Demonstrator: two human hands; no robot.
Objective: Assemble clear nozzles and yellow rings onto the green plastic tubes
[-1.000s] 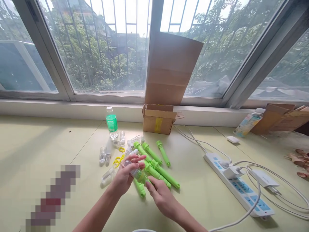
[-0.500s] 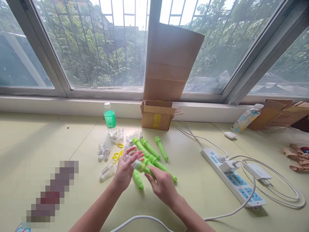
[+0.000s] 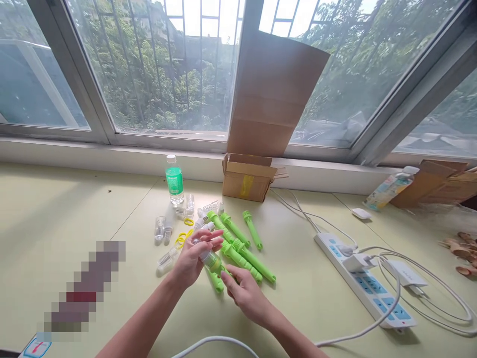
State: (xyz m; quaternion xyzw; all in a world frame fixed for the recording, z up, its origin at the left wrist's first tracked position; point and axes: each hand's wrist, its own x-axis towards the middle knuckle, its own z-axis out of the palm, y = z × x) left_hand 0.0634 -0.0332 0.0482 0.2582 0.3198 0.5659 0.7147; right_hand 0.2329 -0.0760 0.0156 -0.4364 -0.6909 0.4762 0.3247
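Note:
My left hand (image 3: pixel 189 262) is closed around a clear plastic cap (image 3: pixel 204 255). My right hand (image 3: pixel 248 293) pinches a green plastic tube (image 3: pixel 224 271), mostly hidden by the fingers. The tube's upper end sits inside the mouth of the clear cap, with a yellow band showing near the joint. Several loose green tubes (image 3: pixel 256 261) lie just beyond my hands. Left of them are yellow rings (image 3: pixel 182 239) and several clear caps (image 3: pixel 160 228), some upright and some on their sides.
A water bottle (image 3: pixel 174 181) with a green label and an open cardboard box (image 3: pixel 244 185) stand near the window. To the right lie a power strip (image 3: pixel 365 286) with white cables, a leaning bottle (image 3: pixel 389 191) and wooden pieces (image 3: pixel 464 248). A pixelated patch covers something at left.
My right hand has moved slightly left and down, keeping its hold on the tube, which points more steeply. The view has swung a little, shifting most things right.

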